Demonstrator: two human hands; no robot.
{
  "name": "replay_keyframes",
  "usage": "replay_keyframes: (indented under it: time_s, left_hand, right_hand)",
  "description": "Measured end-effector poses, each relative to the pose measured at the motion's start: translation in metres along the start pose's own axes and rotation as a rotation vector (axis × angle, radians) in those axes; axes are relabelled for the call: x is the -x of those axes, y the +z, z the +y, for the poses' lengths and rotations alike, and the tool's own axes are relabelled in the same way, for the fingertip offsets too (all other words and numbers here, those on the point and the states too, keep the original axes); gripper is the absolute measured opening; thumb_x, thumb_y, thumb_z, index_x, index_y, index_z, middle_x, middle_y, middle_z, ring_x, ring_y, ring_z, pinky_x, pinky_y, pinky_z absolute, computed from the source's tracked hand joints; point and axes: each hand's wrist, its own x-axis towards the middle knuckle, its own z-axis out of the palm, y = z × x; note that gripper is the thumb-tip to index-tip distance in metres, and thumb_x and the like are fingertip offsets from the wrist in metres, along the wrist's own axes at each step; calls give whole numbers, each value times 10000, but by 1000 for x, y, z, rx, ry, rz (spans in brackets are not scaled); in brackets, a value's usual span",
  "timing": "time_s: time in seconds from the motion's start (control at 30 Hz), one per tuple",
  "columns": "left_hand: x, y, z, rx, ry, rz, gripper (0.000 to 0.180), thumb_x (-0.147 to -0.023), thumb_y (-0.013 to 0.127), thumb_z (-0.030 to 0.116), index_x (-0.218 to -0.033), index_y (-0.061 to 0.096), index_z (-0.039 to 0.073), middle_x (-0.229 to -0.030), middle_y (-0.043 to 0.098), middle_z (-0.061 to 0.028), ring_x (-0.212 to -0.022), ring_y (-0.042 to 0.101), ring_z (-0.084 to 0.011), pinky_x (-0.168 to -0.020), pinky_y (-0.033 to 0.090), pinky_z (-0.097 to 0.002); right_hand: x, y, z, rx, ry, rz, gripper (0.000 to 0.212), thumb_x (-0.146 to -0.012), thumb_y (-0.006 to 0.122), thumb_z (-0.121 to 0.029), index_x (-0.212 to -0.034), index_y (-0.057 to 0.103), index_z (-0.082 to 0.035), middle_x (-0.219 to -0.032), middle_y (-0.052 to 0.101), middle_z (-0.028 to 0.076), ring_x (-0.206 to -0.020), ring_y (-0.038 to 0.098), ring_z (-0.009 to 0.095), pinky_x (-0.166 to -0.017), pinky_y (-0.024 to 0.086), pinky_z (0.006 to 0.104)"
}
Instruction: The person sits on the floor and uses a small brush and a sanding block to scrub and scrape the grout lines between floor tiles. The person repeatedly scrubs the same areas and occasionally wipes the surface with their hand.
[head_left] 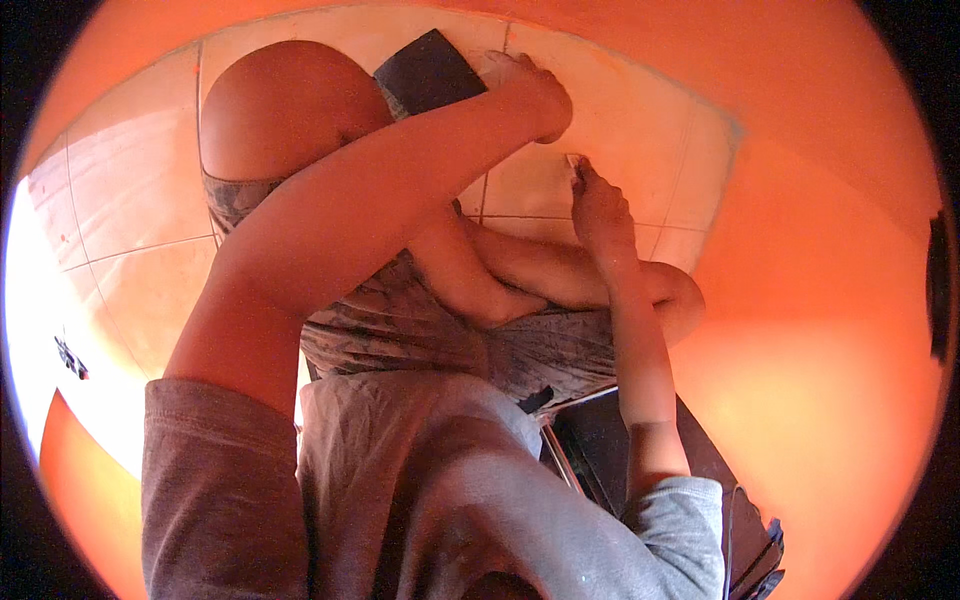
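Observation:
My left arm crosses over my raised left knee (290, 110), and my left hand (540, 95) is bent at the wrist above the tiled floor. Its fingers curl together near a flat dark rectangular piece (432, 75); a pale patch shows at the fingertips, but what they grip is too blurred to name. Lower and to the right, my right hand (602, 210) is closed in a pinch. A small whitish tip (573, 160) sticks out between thumb and finger, too small to identify. The two hands are apart. My folded right leg (530, 265) lies beneath the right wrist.
Light tiles (140, 190) cover the floor, ending at an orange wall (820, 230) on the right. Behind my right side stands a dark seat-like object (700, 440) with a metal bar. A small dark item (70, 357) lies in bright light far left.

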Motion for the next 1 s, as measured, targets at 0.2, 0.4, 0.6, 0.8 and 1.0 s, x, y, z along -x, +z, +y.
replay_keyframes:
  time_s: [0.2,0.4,0.6,0.8,1.0]
  left_hand:
    - [-10,-24,-9,128,25,-281,533,-795,626,234,-1324,632,174,-1525,420,-124,-1351,439,-395,-1031,384,-692]
    - [-6,-18,-2,104,-34,-217,541,-826,632,261,-1359,612,171,-1581,347,-113,-1421,359,-393,-1040,324,-746]
    - [-2,-9,-8,69,32,-207,524,-814,617,279,-1323,623,155,-1556,365,-137,-1392,381,-435,-1004,370,-746]
    - [-2,3,-6,85,82,-247,534,-809,628,290,-1320,617,135,-1564,346,-147,-1407,338,-480,-985,379,-759]
    - [-3,-29,-7,80,27,-286,558,-824,631,321,-1353,598,147,-1585,321,-131,-1437,301,-459,-995,354,-771]
  right_hand:
    - [-24,-21,-2,24,48,-6,396,-1045,387,-271,-1334,571,-72,-1143,673,253,-1040,650,459,-944,502,562]
    - [-28,-19,16,41,-107,-1,384,-1049,375,-272,-1275,599,-56,-1092,688,250,-985,664,466,-885,518,575]
    - [-7,-21,-12,46,55,-36,425,-1066,320,-307,-1212,608,-31,-1100,686,257,-1004,666,465,-893,513,588]
    - [-25,-17,3,122,72,-53,353,-1053,367,-274,-1262,588,-95,-1103,685,272,-1022,674,448,-883,531,582]
    - [-51,-46,18,-35,113,2,402,-1053,355,-296,-1317,562,-74,-1130,685,244,-1051,657,462,-912,522,582]
